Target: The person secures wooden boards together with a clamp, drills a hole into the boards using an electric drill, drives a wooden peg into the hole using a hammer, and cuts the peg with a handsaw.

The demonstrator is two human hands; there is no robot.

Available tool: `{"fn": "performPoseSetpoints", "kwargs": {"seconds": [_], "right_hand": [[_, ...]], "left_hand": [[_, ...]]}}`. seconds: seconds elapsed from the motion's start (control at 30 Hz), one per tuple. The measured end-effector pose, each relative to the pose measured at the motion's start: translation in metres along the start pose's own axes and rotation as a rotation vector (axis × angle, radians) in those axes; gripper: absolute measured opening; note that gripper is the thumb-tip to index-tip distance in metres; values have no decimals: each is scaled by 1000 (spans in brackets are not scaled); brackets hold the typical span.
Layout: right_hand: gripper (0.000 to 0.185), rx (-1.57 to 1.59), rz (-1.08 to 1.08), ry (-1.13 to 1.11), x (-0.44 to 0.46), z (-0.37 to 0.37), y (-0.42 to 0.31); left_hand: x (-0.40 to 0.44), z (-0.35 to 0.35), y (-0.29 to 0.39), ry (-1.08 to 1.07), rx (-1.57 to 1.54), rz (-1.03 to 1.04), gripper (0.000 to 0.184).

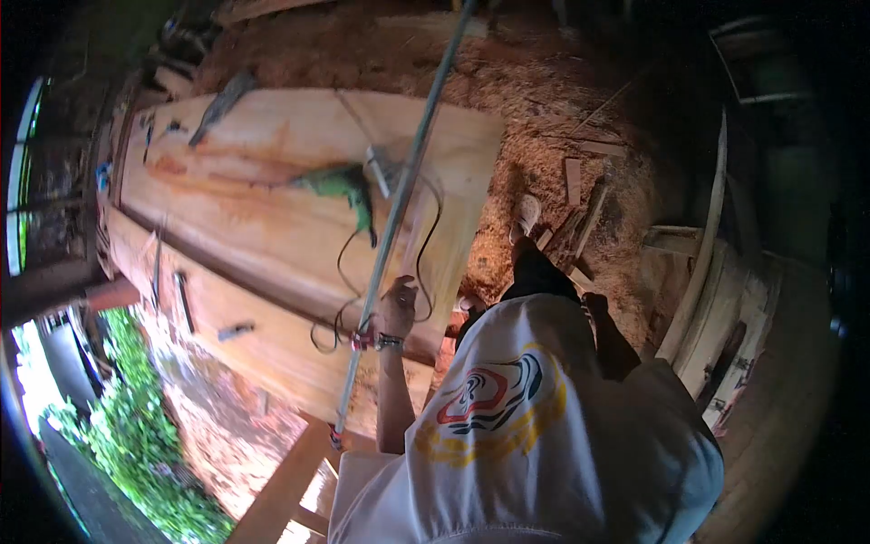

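Note:
My left hand (pixel 396 310), with a band at the wrist, is over the near right part of a wide wooden board (pixel 272 127). Its fingers are loosely bent and a little apart, with nothing visible in them. Close beside it runs a long metal bar clamp (pixel 399 204) with red fittings, slanting across the board. A green power drill (pixel 340 189) lies on the board beyond the bar, its black cord looping near my left hand. My right hand (pixel 595 311) hangs low beside my body, dark and partly hidden, so its fingers are unclear.
A narrower plank (pixel 263 317) along the board's left side carries a hammer-like tool (pixel 184 302) and a small dark tool (pixel 236 331). A dark hand tool (pixel 222 107) lies at the far end. Wood offcuts (pixel 584 218) and shavings cover the floor; stacked timber (pixel 716 317) stands right.

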State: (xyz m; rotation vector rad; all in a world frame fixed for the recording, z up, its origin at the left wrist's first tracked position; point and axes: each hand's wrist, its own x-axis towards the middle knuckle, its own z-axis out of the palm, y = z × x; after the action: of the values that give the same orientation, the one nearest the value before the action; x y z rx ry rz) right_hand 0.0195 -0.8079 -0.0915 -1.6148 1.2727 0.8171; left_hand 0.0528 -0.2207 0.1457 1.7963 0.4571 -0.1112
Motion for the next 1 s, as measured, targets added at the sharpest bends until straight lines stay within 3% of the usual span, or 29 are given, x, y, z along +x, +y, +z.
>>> {"fn": "performPoseSetpoints", "kwargs": {"seconds": [0.07, 0.13, 0.17, 0.27, 0.3, 0.37, 0.43, 0.47, 0.53, 0.57, 0.7, 0.83, 1.0], "right_hand": [[28, 104, -40, 22, 8, 11, -15], [27, 363, -154, 9, 51, 18, -22], [27, 272, -301, 35, 78, 24, -42], [27, -67, -684, 122, 120, 0, -80], [28, -86, -624, 89, 117, -18, -102], [31, -52, -451, 26, 88, -53, -198], [35, 19, -430, -1, 76, -99, -281], [38, 84, -437, -30, 78, -122, -321], [39, 391, -420, -362, 167, -172, -353], [40, 532, -373, -524, 209, -195, -370], [25, 507, -501, -14, 130, -223, -462], [21, 344, -451, 34, 234, -207, -432], [20, 260, -292, -20, 213, -150, -532]], "left_hand": [[34, 41, 14, -36, -4, -10, 25], [64, 83, 53, -106, 336, 84, 25], [87, 106, 51, -157, 366, 107, 37], [145, 174, 92, -247, 627, 233, 31], [166, 197, 112, -300, 547, 139, 25], [215, 238, 141, -340, 512, 165, 21], [245, 277, 158, -352, 464, 256, 19], [260, 293, 211, -432, 574, 152, 21], [301, 323, 210, -442, 393, 437, 22], [317, 332, 215, -469, 418, 399, 21], [402, 370, 242, -538, 457, 315, 19], [512, 402, 263, -543, 473, 289, 18], [676, 441, 302, -492, 466, 284, 17]]}}
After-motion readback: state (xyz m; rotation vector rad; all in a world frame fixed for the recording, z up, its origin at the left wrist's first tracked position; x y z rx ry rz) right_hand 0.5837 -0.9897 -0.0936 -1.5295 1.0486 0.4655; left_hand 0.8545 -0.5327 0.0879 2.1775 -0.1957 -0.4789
